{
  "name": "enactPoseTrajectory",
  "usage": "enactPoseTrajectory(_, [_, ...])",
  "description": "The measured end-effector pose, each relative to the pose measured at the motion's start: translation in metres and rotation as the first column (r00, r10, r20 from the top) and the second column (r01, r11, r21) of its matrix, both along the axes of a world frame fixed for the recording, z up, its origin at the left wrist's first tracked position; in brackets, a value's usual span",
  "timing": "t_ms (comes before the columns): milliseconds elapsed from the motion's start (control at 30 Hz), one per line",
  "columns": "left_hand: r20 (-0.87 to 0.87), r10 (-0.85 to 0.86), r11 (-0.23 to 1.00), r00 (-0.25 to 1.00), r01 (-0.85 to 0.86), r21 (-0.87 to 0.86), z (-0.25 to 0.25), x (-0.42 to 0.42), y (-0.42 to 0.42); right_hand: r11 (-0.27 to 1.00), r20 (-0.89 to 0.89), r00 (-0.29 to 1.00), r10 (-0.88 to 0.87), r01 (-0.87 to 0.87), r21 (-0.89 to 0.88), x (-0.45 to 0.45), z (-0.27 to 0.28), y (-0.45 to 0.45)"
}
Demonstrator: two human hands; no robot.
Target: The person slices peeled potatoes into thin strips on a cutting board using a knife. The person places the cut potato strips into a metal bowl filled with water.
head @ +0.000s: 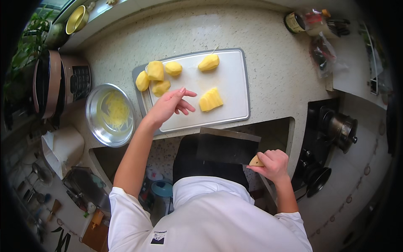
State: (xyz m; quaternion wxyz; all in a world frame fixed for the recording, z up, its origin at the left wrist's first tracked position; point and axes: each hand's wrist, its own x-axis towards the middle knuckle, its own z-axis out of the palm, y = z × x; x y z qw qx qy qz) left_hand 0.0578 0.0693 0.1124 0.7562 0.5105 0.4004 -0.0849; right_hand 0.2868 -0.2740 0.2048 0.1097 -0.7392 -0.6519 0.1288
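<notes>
My right hand point(270, 163) grips the wooden handle of a cleaver point(228, 146), whose broad blade lies in front of my waist, off the near edge of the board. Empty, with fingers loosely apart, my left hand point(173, 105) hovers over the left half of a white cutting board point(185, 119) with a grey rim. Just right of its fingertips is a stack of potato slices point(211, 100), leaning in a row. A peeled potato point(208, 62) sits near the far edge of the board. Several more peeled potatoes point(156, 71) cluster at its left end, one partly behind my left hand.
A metal bowl point(91, 116) with potato shreds stands left of the board. Beyond it are a rice cooker point(82, 80) and a white bin point(64, 146). At right are a stove with a pot point(341, 130), a pan point(319, 182), a jar point(294, 22) and a plastic bag point(322, 55).
</notes>
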Motion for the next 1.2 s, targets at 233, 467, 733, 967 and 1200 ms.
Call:
enactPoseTrajectory(233, [0.107, 0.185, 0.977, 0.977, -0.172, -0.124, -0.029, -0.013, -0.039, 1.0, -0.109, 0.994, 0.021, -0.023, -0.014, -0.003, -0.003, 0.003])
enactPoseTrajectory(467, [0.141, -0.133, 0.251, 0.981, -0.104, 0.962, -0.054, -0.007, -0.051, 0.712, -0.807, 0.076, -0.586, 0.524, -0.468, -0.03, -0.03, -0.035])
enactPoseTrajectory(733, [0.181, -0.363, 0.18, 0.914, -0.122, 0.976, -0.091, 0.021, -0.069, 0.712, -0.725, 0.218, -0.654, 0.501, -0.491, -0.036, -0.068, -0.012])
enactPoseTrajectory(967, [0.131, -0.443, 0.089, 0.887, -0.102, 0.991, -0.106, 0.033, -0.076, 0.759, -0.56, 0.511, -0.652, 0.447, -0.474, -0.035, -0.087, -0.005])
enactPoseTrajectory(1200, [0.105, -0.448, 0.105, 0.888, -0.065, 0.992, -0.104, 0.038, -0.077, 0.767, -0.502, 0.582, -0.639, 0.445, -0.462, -0.039, -0.096, -0.001])
